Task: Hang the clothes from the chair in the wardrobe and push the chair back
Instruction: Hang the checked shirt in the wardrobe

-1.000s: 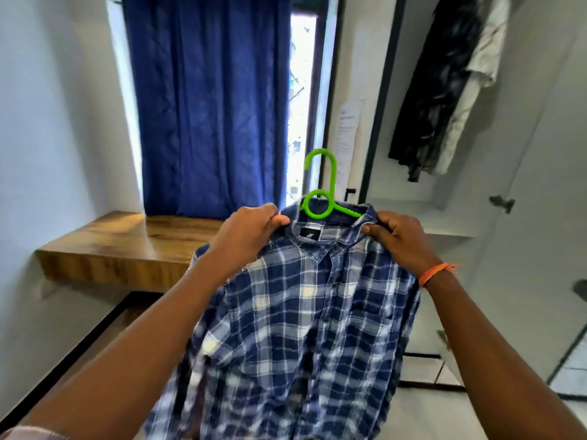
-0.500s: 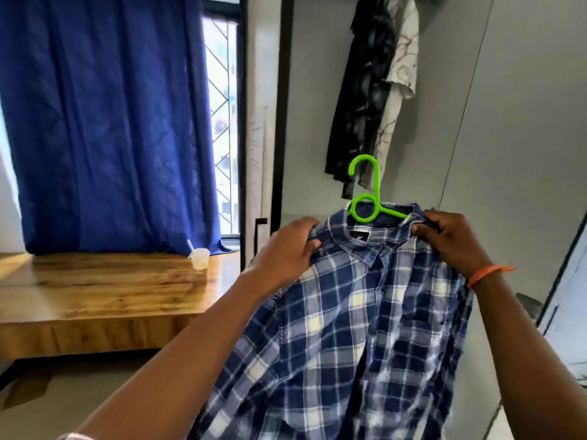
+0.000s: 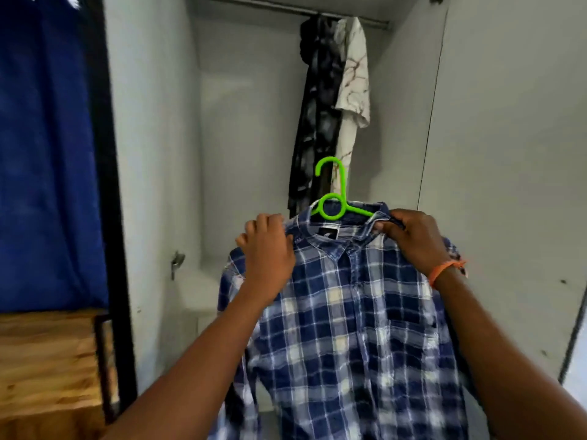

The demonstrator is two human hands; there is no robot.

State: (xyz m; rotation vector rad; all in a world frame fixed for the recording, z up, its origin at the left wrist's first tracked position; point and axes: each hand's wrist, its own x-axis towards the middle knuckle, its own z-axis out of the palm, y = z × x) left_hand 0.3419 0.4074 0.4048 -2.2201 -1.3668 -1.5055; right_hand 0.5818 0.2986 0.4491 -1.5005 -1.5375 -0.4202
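Before wardrobe (image 3: 247, 128), each hand (image 3: 268, 249) (image 3: 413, 239) grips shirt (image 3: 349, 312) shoulders.

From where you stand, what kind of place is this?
Probably a bedroom, at an open wardrobe: clothes hang from its rail, a blue curtain hangs left, and a wooden desk stands below.

From my feed, the rail (image 3: 317, 12) running across the top of the open wardrobe (image 3: 241, 128) carries two garments, a dark mottled one (image 3: 314, 115) and a white marbled one (image 3: 352, 81), hanging side by side and touching, toward the right end. At the lower left I see a wooden counter (image 3: 44, 357) beside the wardrobe's dark frame, and I can make out nothing lying on the part in view. A pale ledge (image 3: 197, 290) sits low inside the wardrobe, too blurred to read further.
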